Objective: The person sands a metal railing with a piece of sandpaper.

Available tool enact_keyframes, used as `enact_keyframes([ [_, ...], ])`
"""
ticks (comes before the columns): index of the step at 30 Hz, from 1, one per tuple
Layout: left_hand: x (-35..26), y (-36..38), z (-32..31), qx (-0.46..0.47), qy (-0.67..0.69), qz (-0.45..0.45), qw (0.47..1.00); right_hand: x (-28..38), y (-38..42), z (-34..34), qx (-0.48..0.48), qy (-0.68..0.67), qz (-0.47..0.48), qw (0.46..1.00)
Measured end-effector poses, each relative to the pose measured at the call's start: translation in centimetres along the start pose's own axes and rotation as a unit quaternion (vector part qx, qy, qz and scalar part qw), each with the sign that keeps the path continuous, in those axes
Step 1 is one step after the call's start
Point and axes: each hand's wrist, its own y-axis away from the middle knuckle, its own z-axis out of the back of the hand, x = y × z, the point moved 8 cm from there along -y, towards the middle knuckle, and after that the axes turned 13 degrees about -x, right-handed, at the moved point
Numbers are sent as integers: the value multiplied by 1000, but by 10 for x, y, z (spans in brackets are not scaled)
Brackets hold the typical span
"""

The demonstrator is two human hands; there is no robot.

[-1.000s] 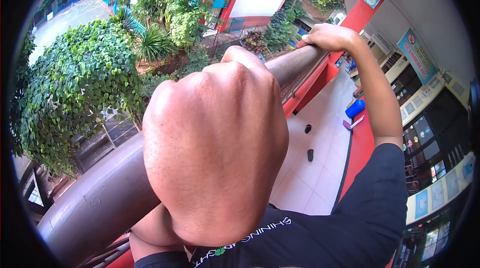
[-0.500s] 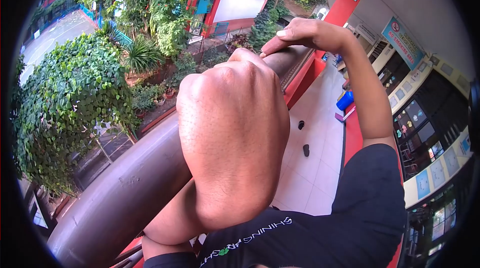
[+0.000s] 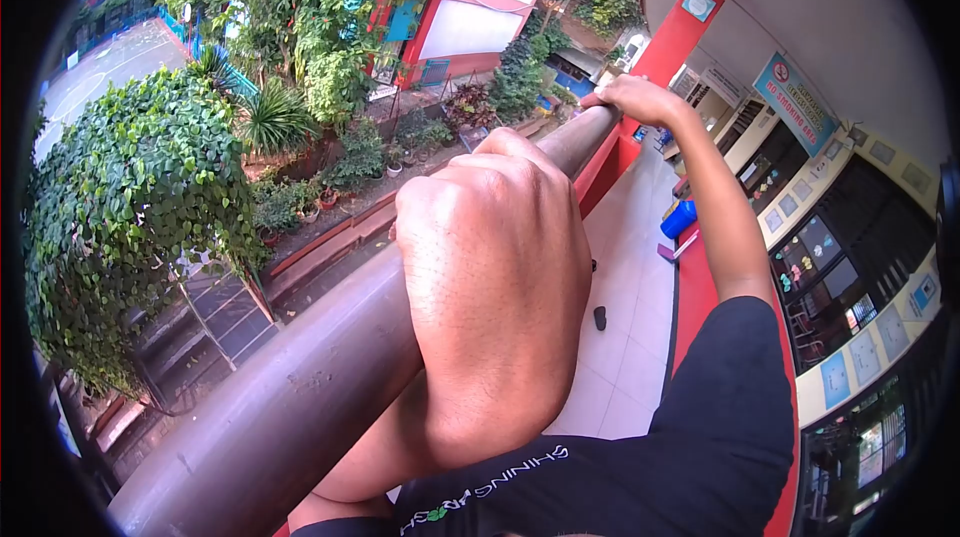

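Note:
A thick brown handrail (image 3: 290,377) slants from the lower left up to the upper middle. My left hand (image 3: 500,287) is a closed fist around it, close to the camera with the knuckles up; its fingertips are hidden. Farther along the same rail, my right hand (image 3: 640,100) sits near the red pillar (image 3: 690,22), its fingers bent over the top of the tube. My right arm is stretched out, while the left forearm partly passes behind the fist. A black shirt (image 3: 560,487) with printed lettering shows at the bottom.
Right of the rail runs a tiled walkway (image 3: 625,337) with a dark slipper (image 3: 600,318), a blue container (image 3: 679,220) and a wall of windows. A no-smoking sign (image 3: 795,105) hangs above. Left of the rail are a leafy vine (image 3: 130,207), potted plants and a court.
My right hand has moved farther along the rail, away from my left hand, and its arm is straighter. My left fist stays around the rail, while the view has shifted slightly.

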Motion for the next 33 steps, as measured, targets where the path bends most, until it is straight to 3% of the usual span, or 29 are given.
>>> enact_keyframes([
  [1,2,-1,1,-4,-4,6,1000,16,6,6,-4,-33,-28,999],
  [2,2,-1,1,-1,-10,1,1000,56,20,10,15,-229,64,971],
  [3,0,0,0,5,-14,-8,1000,110,44,30,41,-340,162,926],
  [5,-3,3,-1,12,-19,-12,1000,99,33,22,121,-468,163,860],
  [7,-2,2,0,-3,-7,-14,1000,17,-7,-3,68,-238,64,967],
  [8,-1,1,1,-7,-8,-12,1000,-6,-14,-9,45,-49,54,996],
  [9,-3,1,0,-1,-17,-13,1000,-22,-17,-10,23,139,40,989],
  [10,-3,2,-1,4,-28,-13,1000,-18,-14,-10,29,130,-35,990],
  [11,-1,0,-1,3,-31,-9,999,0,-6,-7,7,133,-7,991],
  [12,-1,0,0,2,-25,-7,1000,43,12,-3,3,-57,55,997],
  [13,-2,0,0,4,-19,-8,1000,79,29,9,0,-248,111,962],
  [15,-4,2,-3,23,-50,-22,998,114,48,26,41,-387,140,910],
  [16,-4,3,-5,38,-82,-34,995,101,34,29,38,-330,189,924],
  [19,-3,1,1,-9,-16,-22,1000,31,3,5,10,-6,-5,1000],
  [20,-5,3,1,-6,-15,-28,999,24,10,-2,11,-11,-11,1000],
  [22,-3,0,0,-1,-32,-14,999,66,38,19,-29,-167,-1,986],
  [23,-3,0,0,-1,-32,-16,999,83,59,18,-29,-167,-2,985],
  [25,-3,0,3,-15,-22,-21,999,135,102,46,-129,-419,193,878],
  [26,-4,1,2,-11,-20,-24,999,112,91,33,-126,-432,167,877],
  [27,-4,1,3,-12,-13,-23,1000,80,76,18,-189,-349,72,915],
  [29,-4,1,4,-17,-4,-25,1000,13,58,-12,-239,-201,-143,939],
  [30,-5,3,4,-21,-2,-27,999,18,69,-15,-237,-201,-151,938],
  [33,-4,0,3,-35,-8,-28,999,123,111,26,-327,-321,122,880],
])
